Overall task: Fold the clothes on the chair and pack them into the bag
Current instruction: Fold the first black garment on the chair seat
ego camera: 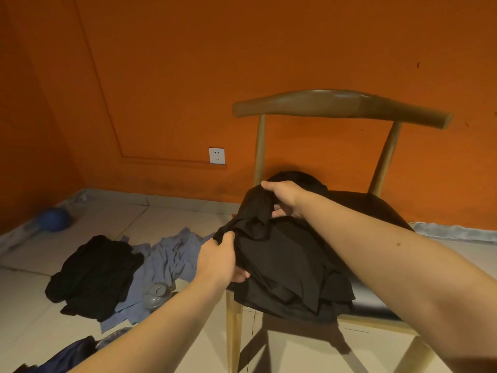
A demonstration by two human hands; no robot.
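Pinching a bunched edge of the limp black garment (290,265), the left hand (217,261) curls its thumb over the cloth. Just beyond it, the right hand (282,197) grips a gathered fold higher up. The garment lies heaped on the wooden chair (336,105), beneath both grips. Left of the left hand, on pale floor tiles (174,219), lie a crumpled blue-grey garment (172,257), a black pile (94,273) and a round grey object (157,293). Farther off are a blue ball (55,219) and a white wall socket (216,155).
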